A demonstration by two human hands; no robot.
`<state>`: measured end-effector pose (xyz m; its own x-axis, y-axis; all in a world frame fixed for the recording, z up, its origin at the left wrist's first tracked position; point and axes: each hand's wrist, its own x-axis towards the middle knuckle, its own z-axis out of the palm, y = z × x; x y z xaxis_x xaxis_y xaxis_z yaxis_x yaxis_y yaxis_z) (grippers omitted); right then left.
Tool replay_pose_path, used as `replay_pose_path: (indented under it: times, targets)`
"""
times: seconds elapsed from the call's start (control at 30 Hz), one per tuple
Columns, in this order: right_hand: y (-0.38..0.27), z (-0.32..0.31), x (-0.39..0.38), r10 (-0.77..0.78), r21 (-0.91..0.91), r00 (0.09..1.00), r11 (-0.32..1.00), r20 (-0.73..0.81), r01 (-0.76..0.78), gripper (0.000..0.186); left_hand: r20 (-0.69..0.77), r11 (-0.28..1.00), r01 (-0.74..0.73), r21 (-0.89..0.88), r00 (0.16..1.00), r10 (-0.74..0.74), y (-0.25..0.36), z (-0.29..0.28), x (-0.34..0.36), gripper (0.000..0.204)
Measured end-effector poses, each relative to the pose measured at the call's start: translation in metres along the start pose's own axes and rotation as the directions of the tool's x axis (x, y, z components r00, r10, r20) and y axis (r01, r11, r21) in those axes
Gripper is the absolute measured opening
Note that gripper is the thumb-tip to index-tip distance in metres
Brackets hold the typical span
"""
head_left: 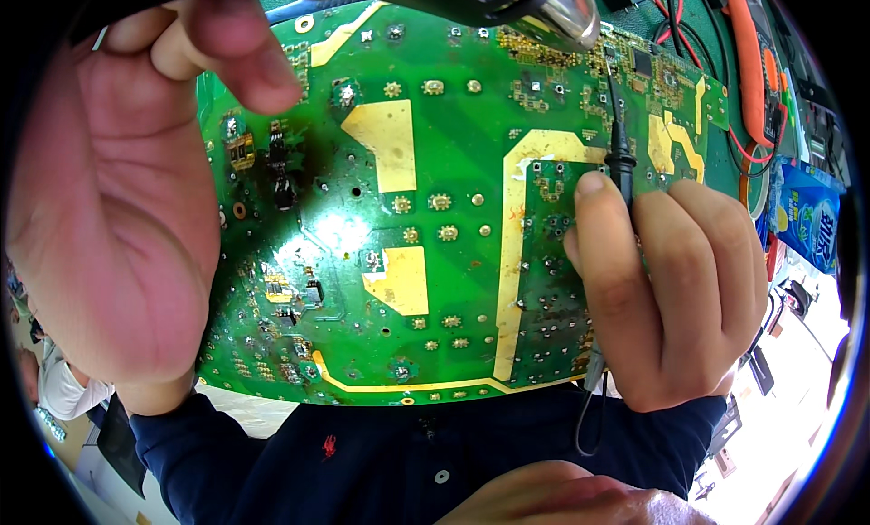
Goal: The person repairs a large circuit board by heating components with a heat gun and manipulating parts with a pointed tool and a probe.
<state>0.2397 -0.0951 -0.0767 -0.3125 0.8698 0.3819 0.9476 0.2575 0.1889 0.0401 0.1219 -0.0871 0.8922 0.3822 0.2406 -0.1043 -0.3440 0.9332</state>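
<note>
A large green circuit board (462,199) with gold-coloured strips and many small parts lies in front of me. On its right half, my right hand (671,289) grips a black test probe (620,154) like a pen. The probe's thin needle points at the chips by the far right edge; I cannot tell whether it touches. My left hand (118,208) is raised over the left side, palm visible and fingers curled. Its fingers meet a black hot-air gun (435,1) with a metal nozzle above the board's far edge; the grip itself is partly cut off.
An orange tool (745,58) and red and black wires (678,18) lie on the green mat at far right. A blue packet (809,215) is beside them. The probe's lead (580,430) loops below the board's near edge. Another person's light sleeve (68,394) shows at far left.
</note>
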Motion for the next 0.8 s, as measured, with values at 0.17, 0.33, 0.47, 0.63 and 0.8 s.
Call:
replay_pose_path:
  times: [0.17, 0.33, 0.47, 0.63, 0.8]
  targets:
    - [-0.001, 0.001, -0.003, 0.007, -0.003, 1.000, 1.000, 0.013, -0.007, 0.028, 0.005, 1.000, -0.003, -0.008, 1.000, 0.003, -0.003, -0.006, -0.004, 0.050]
    - [-0.002, 0.000, -0.004, 0.031, -0.015, 0.999, 0.999, 0.008, -0.031, 0.028, 0.011, 1.000, -0.017, -0.020, 1.000, 0.017, -0.008, -0.003, 0.001, 0.050]
    - [-0.003, 0.000, -0.002, 0.051, -0.001, 0.999, 0.999, -0.001, -0.051, 0.028, 0.005, 1.000, -0.010, -0.011, 1.000, 0.010, -0.005, -0.010, -0.003, 0.050]
    - [-0.004, -0.002, -0.002, 0.067, -0.003, 0.998, 0.998, 0.018, -0.067, 0.029, 0.005, 1.000, -0.012, -0.019, 1.000, 0.012, -0.005, -0.007, -0.002, 0.049]
    - [-0.003, 0.000, -0.003, 0.084, 0.012, 0.996, 0.996, 0.004, -0.085, 0.030, 0.007, 1.000, -0.016, -0.026, 1.000, 0.016, -0.006, 0.000, 0.005, 0.049]
